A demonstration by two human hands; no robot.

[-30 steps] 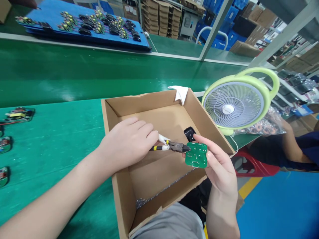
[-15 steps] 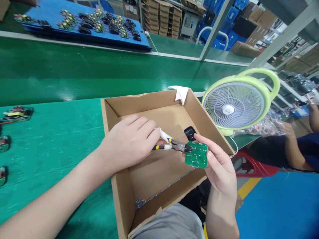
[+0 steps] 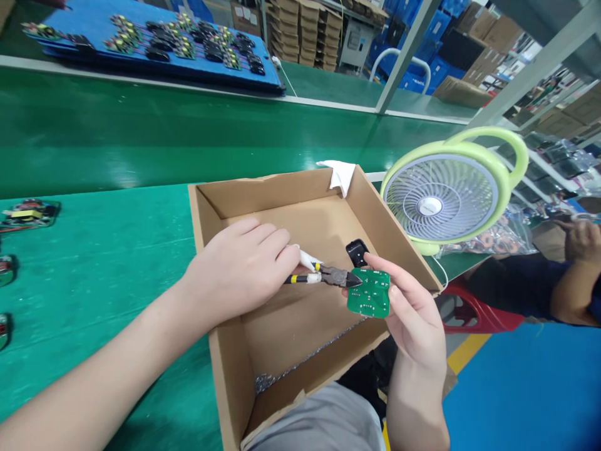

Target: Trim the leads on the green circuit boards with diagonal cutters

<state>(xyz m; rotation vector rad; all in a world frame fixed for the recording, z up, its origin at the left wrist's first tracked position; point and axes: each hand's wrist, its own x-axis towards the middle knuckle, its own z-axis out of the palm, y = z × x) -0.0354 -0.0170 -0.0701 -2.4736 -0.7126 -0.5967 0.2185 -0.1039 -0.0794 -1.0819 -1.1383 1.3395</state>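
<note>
My left hand (image 3: 244,266) is closed around the handles of a pair of cutting pliers (image 3: 334,276), which are wrapped partly in white and banded yellow and black. The dark jaws touch the upper left of a green circuit board (image 3: 369,294). Fingers and thumb of my right hand (image 3: 413,300) grip the board by its right side, its soldered face turned up. Just behind it a black plastic part (image 3: 357,252) shows; whether it is joined to the board I cannot tell. Both hands are above an open cardboard box (image 3: 291,219).
A light green fan (image 3: 436,194) stands right of the box, beside a plastic bag of copper-coloured rings (image 3: 498,237). Assembled boards (image 3: 30,214) lie on the green mat at left. More sit on a blue sheet (image 3: 84,19) on the shelf. A co-worker's arm (image 3: 575,269) is at far right.
My hands, the pliers and the board have hardly moved, only slightly left in view. At far right, the co-worker's arm has shifted.
</note>
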